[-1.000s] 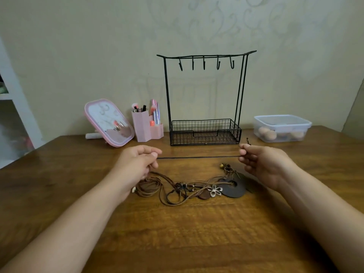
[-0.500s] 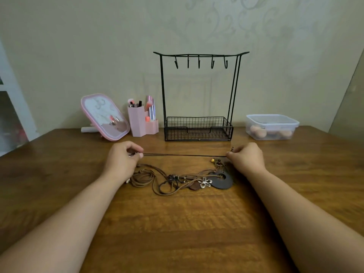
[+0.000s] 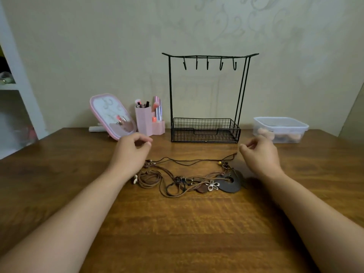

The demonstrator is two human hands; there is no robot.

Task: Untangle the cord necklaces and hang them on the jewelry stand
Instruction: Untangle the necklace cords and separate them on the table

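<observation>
1. Centrally, the tangle of cord necklaces (image 3: 189,180) lies on the wooden table (image 3: 177,233), in the middle of the frame, with a thin dark cord (image 3: 189,161) slack along its upper edge.
2. A metal flower pendant (image 3: 211,185) and a dark round pendant (image 3: 231,183) sit at the right end of the tangle.
3. Left hand (image 3: 131,152) hovers at the tangle's upper left, fingers loosely curled, thumb and forefinger close together, nothing visibly held.
4. Right hand (image 3: 260,152) hovers at the upper right, fingers loosely curled, holding nothing.
5. Black wire jewelry stand (image 3: 206,95) stands upright above centre, its five hooks bare.
6. Pink mirror (image 3: 112,115) and pink brush holder (image 3: 148,121) stand left of the stand; a clear lidded box (image 3: 280,129) sits at right.
</observation>
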